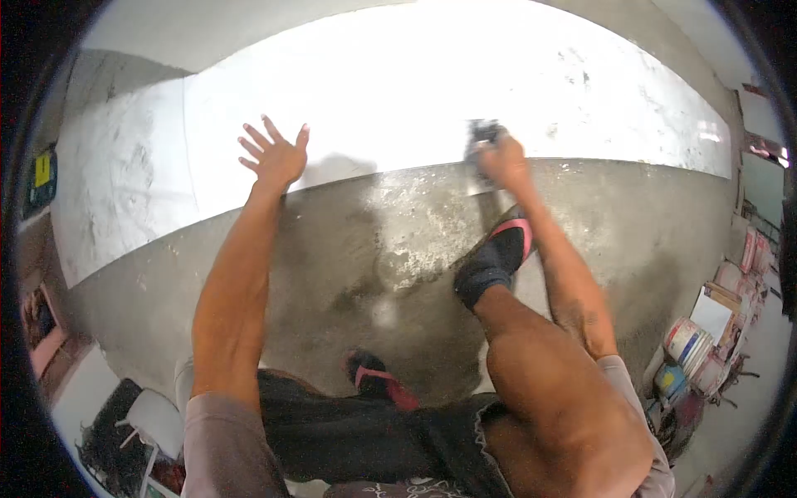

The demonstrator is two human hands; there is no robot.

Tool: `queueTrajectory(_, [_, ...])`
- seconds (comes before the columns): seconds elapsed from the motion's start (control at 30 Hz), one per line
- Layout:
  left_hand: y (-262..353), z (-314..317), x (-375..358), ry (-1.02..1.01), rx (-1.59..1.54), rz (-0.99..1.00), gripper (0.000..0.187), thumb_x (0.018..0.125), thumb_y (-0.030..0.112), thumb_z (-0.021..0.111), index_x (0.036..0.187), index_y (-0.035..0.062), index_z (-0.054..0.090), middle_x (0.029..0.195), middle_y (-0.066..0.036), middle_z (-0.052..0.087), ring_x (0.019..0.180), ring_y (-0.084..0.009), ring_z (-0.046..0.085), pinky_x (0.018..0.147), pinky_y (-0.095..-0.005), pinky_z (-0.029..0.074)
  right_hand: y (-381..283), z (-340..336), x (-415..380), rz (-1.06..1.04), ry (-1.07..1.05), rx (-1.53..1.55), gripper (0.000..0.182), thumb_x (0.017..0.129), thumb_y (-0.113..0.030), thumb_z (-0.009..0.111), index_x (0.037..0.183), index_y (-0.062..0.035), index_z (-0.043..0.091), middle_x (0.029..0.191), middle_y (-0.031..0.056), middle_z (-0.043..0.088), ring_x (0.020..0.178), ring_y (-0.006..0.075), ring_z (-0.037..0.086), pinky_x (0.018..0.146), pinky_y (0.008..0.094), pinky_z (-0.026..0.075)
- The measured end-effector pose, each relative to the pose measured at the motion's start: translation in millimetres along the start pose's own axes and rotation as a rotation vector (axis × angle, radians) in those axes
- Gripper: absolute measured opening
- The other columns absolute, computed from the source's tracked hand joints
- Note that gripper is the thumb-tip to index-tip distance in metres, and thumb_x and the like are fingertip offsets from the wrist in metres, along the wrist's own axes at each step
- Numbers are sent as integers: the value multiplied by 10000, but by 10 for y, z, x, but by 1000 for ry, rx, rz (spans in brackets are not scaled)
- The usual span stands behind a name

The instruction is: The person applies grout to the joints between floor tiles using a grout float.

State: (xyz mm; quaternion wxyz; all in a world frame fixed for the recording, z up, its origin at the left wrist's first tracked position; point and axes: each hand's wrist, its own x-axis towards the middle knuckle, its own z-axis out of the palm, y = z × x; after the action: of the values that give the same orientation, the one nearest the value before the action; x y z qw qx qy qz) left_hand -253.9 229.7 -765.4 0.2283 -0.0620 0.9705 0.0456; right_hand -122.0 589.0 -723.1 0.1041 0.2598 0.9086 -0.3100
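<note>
Grey concrete floor (pixel 332 241), mottled, with glossy patches, borders a long white panel (pixel 374 91), smooth, scuffed with dark smears. Left hand (pixel 282 164): fingers spread wide, at the panel's near edge; contact cannot be told. Right hand (pixel 505 163): fingers closed around a dark, blurred tool (pixel 483 130), shape unclear, positioned over the same edge. Rounded, stacked buckets (pixel 687 344) at far right.
</note>
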Motion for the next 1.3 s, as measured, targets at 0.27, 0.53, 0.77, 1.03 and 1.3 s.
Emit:
queueTrajectory(0.27, [20, -6, -50, 3, 19, -11, 981, 918, 702, 308, 1537, 46, -77, 1562, -293, -161, 1439, -484, -152, 1130, -647, -30, -809, -160, -329, -384, 137, -342, 141, 914, -140, 539, 969, -29, 607, 893, 205, 611, 844, 362, 645, 675, 481, 550])
queueTrajectory(0.53, [53, -29, -76, 20, 26, -4, 954, 930, 688, 293, 1538, 50, -71, 1568, -286, -147, 1445, -480, -131, 1137, -637, -16, -63, 134, -311, -562, 267, -732, 211, 862, -98, 531, 1006, 39, 604, 914, 169, 568, 801, 292, 566, 607, 435, 475])
queueTrajectory(0.77, [39, -74, -114, 14, 52, 15, 955, 933, 678, 306, 1536, 35, -61, 1562, -305, -138, 1444, -488, -121, 1138, -637, 9, 748, -443, 254, -273, 525, -753, 173, 816, -68, 544, 944, 40, 585, 862, 157, 556, 747, 284, 562, 563, 405, 471])
queueTrajectory(1.03, [-24, -56, -145, 54, 66, 76, 950, 932, 668, 330, 1538, 31, -29, 1562, -322, -92, 1443, -503, -88, 1142, -627, 21, 705, -371, 247, -286, 382, -898, 212, 820, -127, 542, 973, 17, 573, 918, 174, 564, 826, 292, 570, 676, 412, 471])
queueTrajectory(1.3, [32, -73, -169, 18, 49, 62, 977, 925, 676, 340, 1531, 16, -49, 1542, -353, -122, 1431, -524, -110, 1137, -633, 5, 271, -101, -122, -466, 351, -835, 233, 779, -62, 565, 955, 91, 567, 857, 199, 547, 785, 311, 556, 599, 410, 470])
